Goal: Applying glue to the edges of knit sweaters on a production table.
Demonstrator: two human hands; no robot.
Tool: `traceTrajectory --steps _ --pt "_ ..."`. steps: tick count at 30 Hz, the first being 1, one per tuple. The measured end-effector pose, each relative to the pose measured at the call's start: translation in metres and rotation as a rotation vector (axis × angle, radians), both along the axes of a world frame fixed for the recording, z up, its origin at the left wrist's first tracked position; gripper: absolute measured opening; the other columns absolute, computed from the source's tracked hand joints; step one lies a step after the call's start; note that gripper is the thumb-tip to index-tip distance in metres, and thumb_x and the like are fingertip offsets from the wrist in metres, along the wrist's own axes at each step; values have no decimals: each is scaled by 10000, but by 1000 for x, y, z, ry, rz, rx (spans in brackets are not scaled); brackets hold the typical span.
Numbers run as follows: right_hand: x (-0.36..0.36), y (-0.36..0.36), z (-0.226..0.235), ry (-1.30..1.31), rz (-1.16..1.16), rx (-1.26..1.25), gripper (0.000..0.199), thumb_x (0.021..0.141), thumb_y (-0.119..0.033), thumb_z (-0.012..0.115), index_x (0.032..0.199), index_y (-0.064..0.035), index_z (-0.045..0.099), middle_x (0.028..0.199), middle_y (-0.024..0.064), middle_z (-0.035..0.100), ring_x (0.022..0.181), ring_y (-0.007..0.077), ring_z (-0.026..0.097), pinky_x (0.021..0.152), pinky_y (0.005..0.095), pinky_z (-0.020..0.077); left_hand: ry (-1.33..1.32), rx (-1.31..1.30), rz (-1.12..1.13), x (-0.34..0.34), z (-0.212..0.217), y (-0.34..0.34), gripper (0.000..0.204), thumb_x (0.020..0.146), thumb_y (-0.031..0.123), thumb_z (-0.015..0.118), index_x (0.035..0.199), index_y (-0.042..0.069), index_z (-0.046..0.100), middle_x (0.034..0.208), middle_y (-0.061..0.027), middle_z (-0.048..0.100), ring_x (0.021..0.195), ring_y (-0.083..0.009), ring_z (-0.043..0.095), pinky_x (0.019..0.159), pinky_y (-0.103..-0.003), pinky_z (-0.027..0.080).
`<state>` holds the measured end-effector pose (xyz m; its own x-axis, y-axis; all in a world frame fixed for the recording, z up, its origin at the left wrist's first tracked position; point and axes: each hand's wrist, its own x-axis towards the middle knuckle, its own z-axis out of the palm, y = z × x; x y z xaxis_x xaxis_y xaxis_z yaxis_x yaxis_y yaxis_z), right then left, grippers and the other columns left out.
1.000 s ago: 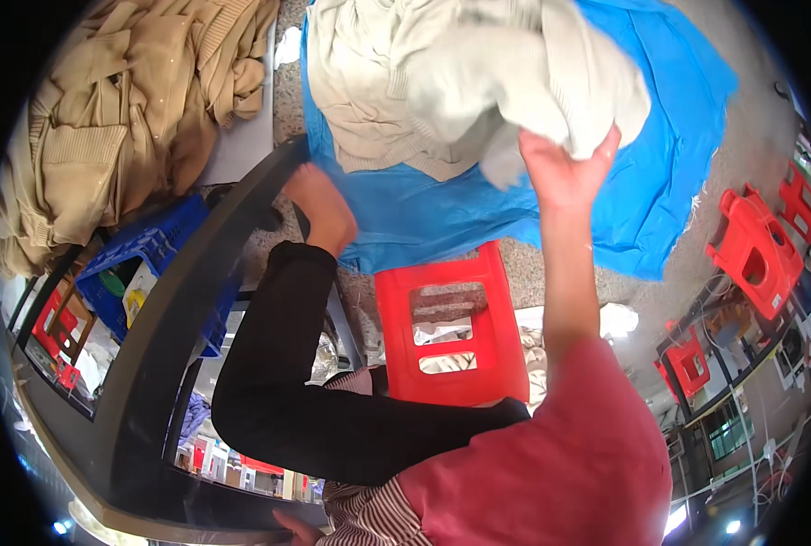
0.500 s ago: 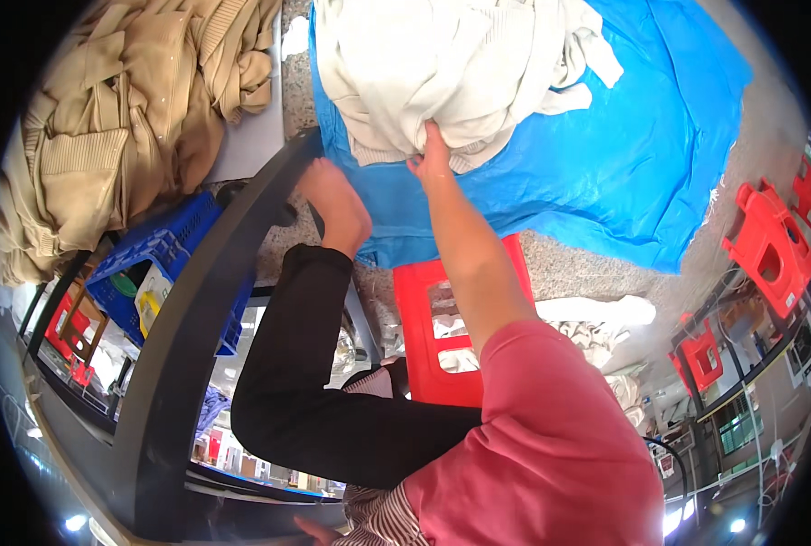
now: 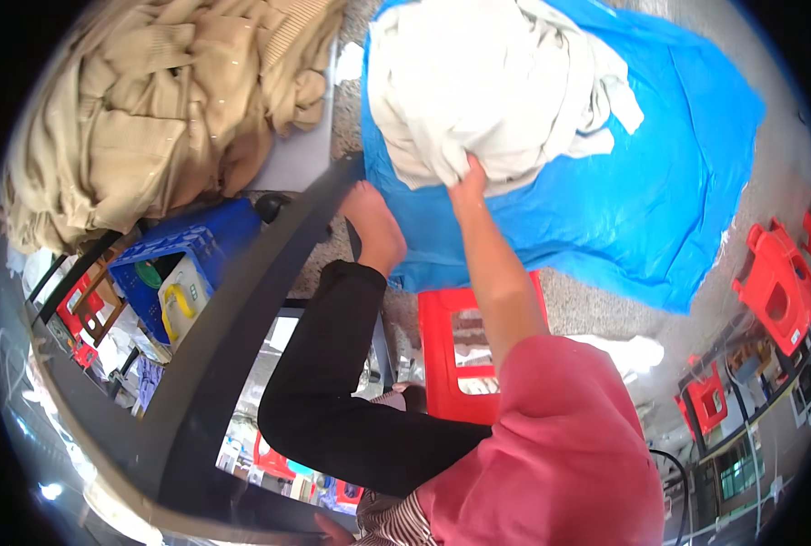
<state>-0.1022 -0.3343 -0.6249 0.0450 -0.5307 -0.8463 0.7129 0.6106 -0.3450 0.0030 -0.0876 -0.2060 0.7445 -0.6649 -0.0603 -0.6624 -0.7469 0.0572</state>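
Note:
A heap of white knitted garments lies on a blue plastic sheet ahead of me. My right hand reaches to the heap's near edge, its fingers closed on the cloth of a white knitted garment. Fabric hides most of those fingertips. At the bottom edge of the picture, only a small part of my left hand shows beside a dark frame, and its fingers are mostly hidden.
Tan knitted garments are piled at the far left. A dark curved frame crosses the left side, with a bare foot at its upper end. Below are a blue crate and a red stool. More red stools stand at right.
The whole view has shifted, so the scene sits further right and lower. My right hand stays at the near edge of the white heap, its fingers now gathered more tightly on the cloth.

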Motion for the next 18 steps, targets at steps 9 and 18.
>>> traceTrajectory --steps 9,18 --pt "-53 -61 185 -93 346 204 333 904 -420 474 1145 -244 622 1093 -19 659 908 181 625 618 303 469 -251 122 145 -41 204 39 734 789 259 676 1402 -22 386 1413 -349 357 1248 -510 440 1009 -580 377" --pt "-144 -59 477 -531 458 -227 503 973 -356 435 1387 -70 441 1367 124 534 1195 304 566 704 387 591 -179 -163 9 -42 219 48 781 762 188 717 1463 121 379 1510 -214 306 1388 -441 277 1120 -555 231"
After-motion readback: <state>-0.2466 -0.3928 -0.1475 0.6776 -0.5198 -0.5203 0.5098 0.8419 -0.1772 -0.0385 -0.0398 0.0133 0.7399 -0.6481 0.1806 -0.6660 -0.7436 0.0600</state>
